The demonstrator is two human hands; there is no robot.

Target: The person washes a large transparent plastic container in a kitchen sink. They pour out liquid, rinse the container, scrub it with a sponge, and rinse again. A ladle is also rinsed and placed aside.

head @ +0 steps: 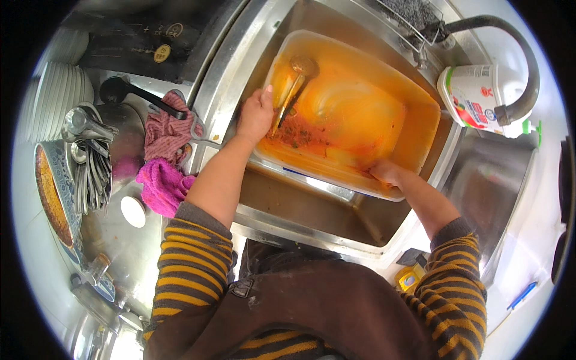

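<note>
A large translucent plastic tub (355, 85) sits tilted in a stainless steel sink (288, 186). Its inside is coated with orange-red, oily residue, with dark bits gathered towards the near left. My left hand (257, 114) grips the tub's left rim, thumb on top. Low in the near right part of the tub is my right hand (384, 173), blurred at the fingers; whether it holds anything cannot be made out. A metal ladle (292, 96) lies inside along the left wall, bowl at the far end.
A curved black faucet (526, 58) arches over the right side beside a white plastic jug (477, 96). Left of the sink lie a pink cloth (164, 186), a dusty-rose cloth (166, 135), a black ladle (139, 96), a holder of metal spoons (92, 175) and stacked white plates (58, 103).
</note>
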